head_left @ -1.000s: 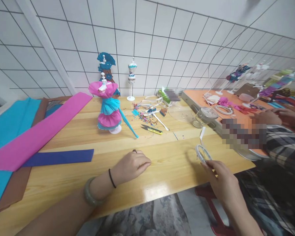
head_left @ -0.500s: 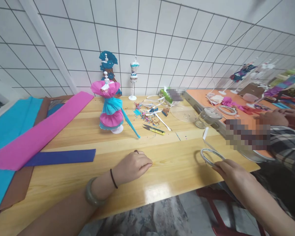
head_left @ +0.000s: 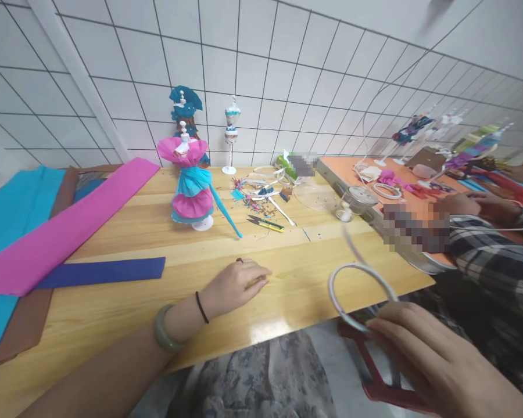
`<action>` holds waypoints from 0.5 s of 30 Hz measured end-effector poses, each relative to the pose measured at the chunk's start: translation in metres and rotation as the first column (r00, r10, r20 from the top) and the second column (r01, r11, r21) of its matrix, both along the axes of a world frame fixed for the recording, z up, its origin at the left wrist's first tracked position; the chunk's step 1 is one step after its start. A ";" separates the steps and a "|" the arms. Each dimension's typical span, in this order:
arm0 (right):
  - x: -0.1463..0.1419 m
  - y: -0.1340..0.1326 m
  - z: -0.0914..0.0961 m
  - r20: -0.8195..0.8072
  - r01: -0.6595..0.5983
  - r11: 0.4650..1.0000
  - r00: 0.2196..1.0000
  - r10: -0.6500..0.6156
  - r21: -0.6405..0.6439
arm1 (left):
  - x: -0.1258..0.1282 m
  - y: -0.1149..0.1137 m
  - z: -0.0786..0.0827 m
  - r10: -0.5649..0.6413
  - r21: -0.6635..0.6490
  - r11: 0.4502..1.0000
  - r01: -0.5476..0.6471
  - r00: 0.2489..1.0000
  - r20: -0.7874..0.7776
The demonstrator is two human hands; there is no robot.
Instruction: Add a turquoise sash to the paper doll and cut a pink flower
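My right hand [head_left: 422, 354] grips a thin white tape ring [head_left: 356, 293] by its lower edge, held just off the table's near right corner. A loose tail of tape rises from the ring, blurred by motion. My left hand [head_left: 235, 284] rests on the wooden table [head_left: 287, 273] in a loose fist, with a ring on one finger, a black band and a green bangle on the wrist. A small mannequin in a pink and teal paper dress [head_left: 190, 183] stands further back on the table.
Pink [head_left: 70, 229], teal [head_left: 13, 215] and dark blue [head_left: 104, 271] crepe paper strips lie at the left. Yellow snips [head_left: 265, 223], paper scraps and tape lie mid-table. Another person in a plaid sleeve [head_left: 492, 244] works at an orange board [head_left: 375, 191] at the right.
My right hand has drawn the tape ring off the table toward me and turned it more face-on. The left hand has stayed put.
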State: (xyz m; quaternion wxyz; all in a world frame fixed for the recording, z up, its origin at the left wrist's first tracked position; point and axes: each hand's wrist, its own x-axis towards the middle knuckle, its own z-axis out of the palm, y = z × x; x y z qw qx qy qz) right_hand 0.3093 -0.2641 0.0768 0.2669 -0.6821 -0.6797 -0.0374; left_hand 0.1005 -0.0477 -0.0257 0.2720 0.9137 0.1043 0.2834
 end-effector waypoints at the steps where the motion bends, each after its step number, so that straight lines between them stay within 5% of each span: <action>1: -0.006 0.002 0.001 -0.029 -0.105 0.993 0.994 0.103 -0.047 | 0.000 0.000 0.001 0.050 -0.034 0.998 -0.048 0.997 0.054; 3: -0.013 0.007 0.000 -0.165 -0.256 0.962 0.957 0.238 -0.097 | -0.002 0.000 0.004 0.173 -0.101 0.982 -0.157 0.970 0.170; 5: -0.014 0.015 -0.006 -0.400 -0.238 0.971 0.892 0.213 -0.015 | -0.004 0.000 0.008 0.277 -0.132 0.959 -0.250 0.923 0.268; 7: -0.012 0.029 -0.019 -0.655 -0.164 0.985 0.739 0.156 0.050 | -0.007 0.001 0.013 0.305 -0.097 0.952 -0.289 0.890 0.339; 11: -0.007 0.066 -0.049 -0.933 -0.088 0.995 0.350 0.081 0.054 | -0.009 0.004 0.017 0.199 -0.043 0.980 -0.195 0.934 0.297; 15: 0.003 0.091 -0.063 -0.954 -0.093 0.995 0.293 0.060 0.034 | -0.009 0.008 0.014 0.086 -0.176 0.982 -0.069 0.992 0.091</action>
